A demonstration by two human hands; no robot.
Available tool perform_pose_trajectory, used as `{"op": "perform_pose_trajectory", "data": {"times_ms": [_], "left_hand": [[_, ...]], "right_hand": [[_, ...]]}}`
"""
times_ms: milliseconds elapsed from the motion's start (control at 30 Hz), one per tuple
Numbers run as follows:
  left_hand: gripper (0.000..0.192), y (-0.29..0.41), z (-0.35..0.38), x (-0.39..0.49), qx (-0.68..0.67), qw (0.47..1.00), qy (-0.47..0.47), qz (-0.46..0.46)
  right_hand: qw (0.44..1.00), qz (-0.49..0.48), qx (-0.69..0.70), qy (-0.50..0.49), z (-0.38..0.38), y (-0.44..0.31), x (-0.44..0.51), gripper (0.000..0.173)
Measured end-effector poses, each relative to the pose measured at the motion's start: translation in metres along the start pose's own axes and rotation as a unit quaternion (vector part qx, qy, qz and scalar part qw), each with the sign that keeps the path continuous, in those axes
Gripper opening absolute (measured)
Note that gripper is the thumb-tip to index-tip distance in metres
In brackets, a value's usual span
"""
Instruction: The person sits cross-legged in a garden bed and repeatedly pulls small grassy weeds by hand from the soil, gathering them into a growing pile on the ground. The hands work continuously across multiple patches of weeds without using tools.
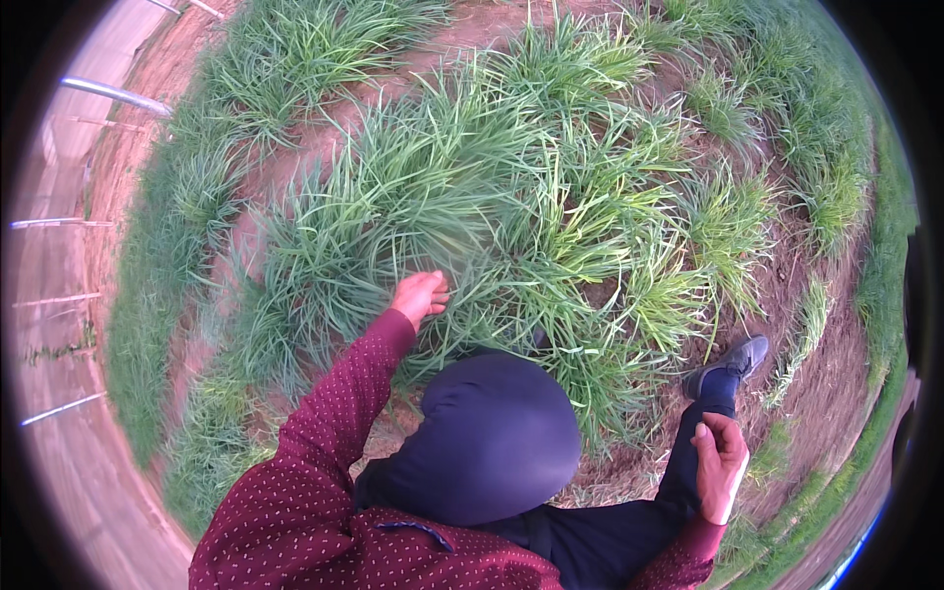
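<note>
My left hand reaches in among long, narrow green leaves of a chive-like crop. Its fingers are bent, and leaves beside the fingertips are blurred, so whether it grips any is unclear. Over by my right lower leg, my right hand is held up with its fingers curled in; nothing shows in it. A bent knee in dark trousers stands between the two hands and covers part of the plants. My right shoe rests on soil at the edge of the clumps.
A narrow strip of pale green plants runs along the brown soil right of the shoe. More leafy rows grow farther right. At the far left, metal poles stand by a pale sheet-like surface beyond bare earth.
</note>
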State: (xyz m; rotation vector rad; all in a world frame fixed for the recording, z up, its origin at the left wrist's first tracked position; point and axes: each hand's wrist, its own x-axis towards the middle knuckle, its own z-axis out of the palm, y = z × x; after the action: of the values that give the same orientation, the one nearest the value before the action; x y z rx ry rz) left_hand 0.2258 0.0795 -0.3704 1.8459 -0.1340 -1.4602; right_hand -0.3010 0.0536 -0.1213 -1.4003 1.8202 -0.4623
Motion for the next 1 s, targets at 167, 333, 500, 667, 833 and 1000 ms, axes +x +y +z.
{"op": "perform_pose_trajectory", "data": {"times_ms": [167, 333, 500, 667, 833, 1000], "left_hand": [[0.051, -0.004, -0.007, 0.010, -0.192, 0.974, -0.089, -0.081], [0.079, 0.013, 0.015, 0.032, -0.236, 0.964, -0.091, -0.080], [0.086, 0.026, 0.030, 0.056, -0.210, 0.973, -0.048, -0.082], [0.081, 0.043, 0.040, 0.077, -0.200, 0.972, -0.104, -0.066], [0.065, 0.043, 0.053, 0.075, -0.339, 0.933, -0.117, -0.037], [0.053, 0.040, 0.053, 0.066, -0.422, 0.897, -0.123, -0.050]], "right_hand": [[1.000, 0.001, 0.012, -0.014, 0.004, 0.003, 0.002, 0.019], [1.000, 0.000, -0.003, -0.022, 0.006, 0.006, 0.004, 0.019], [0.999, -0.014, -0.002, -0.031, 0.009, 0.010, 0.006, 0.016], [0.999, 0.008, 0.005, -0.041, 0.012, 0.011, 0.007, 0.017], [0.998, 0.012, 0.008, -0.057, 0.025, 0.011, 0.010, 0.017], [0.997, 0.015, 0.023, -0.077, 0.051, 0.009, 0.017, 0.020]]}}
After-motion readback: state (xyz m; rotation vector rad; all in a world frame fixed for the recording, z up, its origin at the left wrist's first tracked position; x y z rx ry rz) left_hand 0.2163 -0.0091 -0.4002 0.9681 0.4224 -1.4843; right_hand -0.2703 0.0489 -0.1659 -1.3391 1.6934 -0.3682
